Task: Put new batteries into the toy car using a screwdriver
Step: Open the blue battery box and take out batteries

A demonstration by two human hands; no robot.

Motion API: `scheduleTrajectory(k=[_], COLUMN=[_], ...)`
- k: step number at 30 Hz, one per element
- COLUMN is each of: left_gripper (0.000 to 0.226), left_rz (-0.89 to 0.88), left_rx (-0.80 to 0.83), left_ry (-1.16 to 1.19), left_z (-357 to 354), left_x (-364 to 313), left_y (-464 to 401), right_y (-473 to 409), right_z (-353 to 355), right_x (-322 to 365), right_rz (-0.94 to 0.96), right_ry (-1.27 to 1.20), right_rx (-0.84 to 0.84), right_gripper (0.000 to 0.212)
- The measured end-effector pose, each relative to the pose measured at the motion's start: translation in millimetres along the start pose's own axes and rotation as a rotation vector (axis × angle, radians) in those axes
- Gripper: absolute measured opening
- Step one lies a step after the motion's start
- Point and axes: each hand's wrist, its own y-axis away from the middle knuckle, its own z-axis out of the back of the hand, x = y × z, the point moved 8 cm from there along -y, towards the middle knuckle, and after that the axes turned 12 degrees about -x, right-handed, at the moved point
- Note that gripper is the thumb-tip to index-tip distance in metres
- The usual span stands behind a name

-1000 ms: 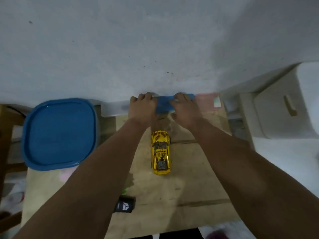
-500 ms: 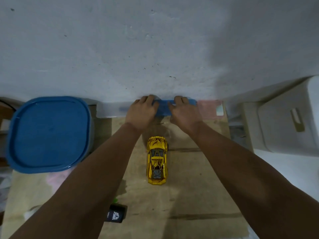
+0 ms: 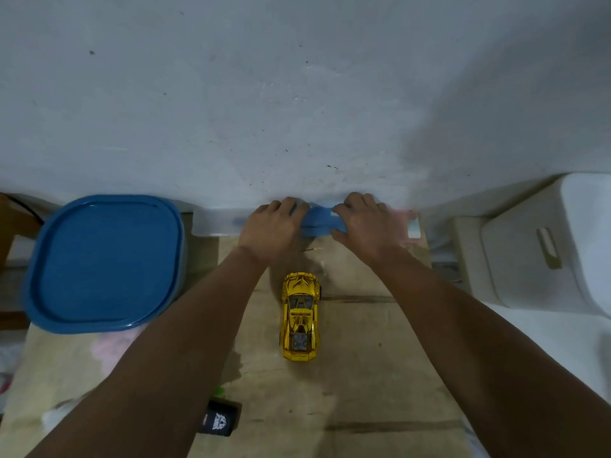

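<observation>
A shiny yellow toy car (image 3: 300, 317) stands on its wheels in the middle of the wooden table (image 3: 363, 375), nose toward the wall. At the table's far edge against the wall lies a flat blue box (image 3: 319, 219). My left hand (image 3: 269, 226) grips its left end and my right hand (image 3: 362, 224) grips its right end, fingers curled over the far side. What the box holds is hidden. No screwdriver or batteries are in sight.
A clear flat box (image 3: 215, 223) and a pink one (image 3: 408, 223) flank the blue box. A large blue lidded container (image 3: 102, 262) stands at the left, a white plastic bin (image 3: 535, 246) at the right. A small black box (image 3: 220, 421) lies near the table's front.
Both hands stay on the blue box at the wall. Only the camera has shifted a little; the car has not moved.
</observation>
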Motion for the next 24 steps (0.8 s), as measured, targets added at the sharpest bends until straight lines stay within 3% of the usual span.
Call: scheduleTrajectory(k=[4, 9, 14, 20, 24], left_gripper=[0.045, 0.040, 0.043, 0.046, 0.043], left_rz=[-0.008, 0.012, 0.060, 0.082, 0.064], left_rx=[-0.041, -0.072, -0.022, -0.003, -0.038], left_ry=[0.016, 0.015, 0.044, 0.083, 0.120], left_z=[8, 10, 9, 12, 9], left_x=[-1, 2, 9, 11, 12], left_y=[-5, -5, -10, -10, -9], right_y=[-1, 0, 0, 9, 12], right_z=[6, 9, -1, -28, -49], right_x=[-5, -11, -14, 8, 13], right_rz=[-0.042, -0.179, -0.281, -0.042, -0.101], right_ry=[-0.070, -0.243, -0.412, -0.314, -0.132], right_rx=[-0.031, -0.107, -0.154, -0.110, -0.006], right_gripper=[0.041, 0.022, 0.025, 0.031, 0.048])
